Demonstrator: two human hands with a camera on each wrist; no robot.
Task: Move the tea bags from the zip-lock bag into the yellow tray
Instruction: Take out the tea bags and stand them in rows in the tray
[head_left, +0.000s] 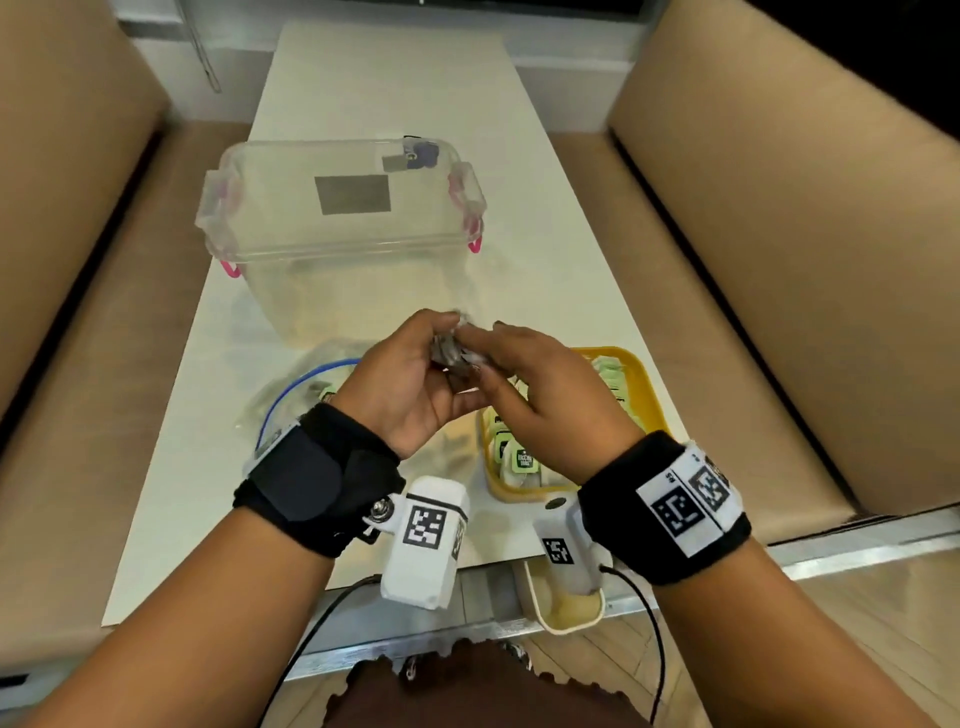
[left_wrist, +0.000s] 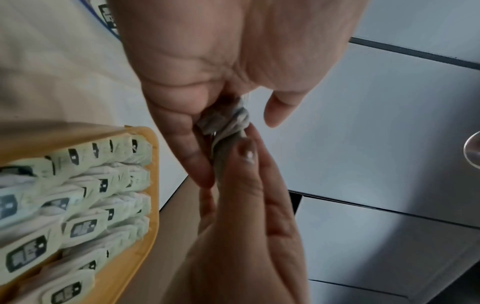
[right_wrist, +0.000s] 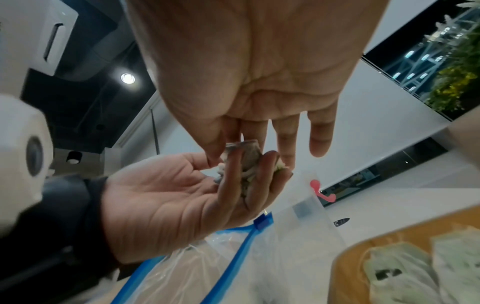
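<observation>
Both hands meet above the table and hold a small crumpled bundle of tea bags (head_left: 457, 356) between them. My left hand (head_left: 439, 340) lies palm-up with its fingers curled round the bundle (right_wrist: 245, 162). My right hand (head_left: 485, 358) pinches its top with thumb and first fingers (left_wrist: 246, 152), the outer two fingers straight. The zip-lock bag (head_left: 296, 395), with its blue zip strip (right_wrist: 233, 255), lies open on the table under my left wrist. The yellow tray (head_left: 641, 387) stands under my right hand, filled with rows of green-tagged tea bags (left_wrist: 103, 185).
A clear plastic box (head_left: 337, 228) with pink clasps stands just behind the hands. The white table (head_left: 395, 93) runs away from me between two tan cushioned benches (head_left: 805, 260). A small cream tray (head_left: 566, 608) sits below the table's near edge.
</observation>
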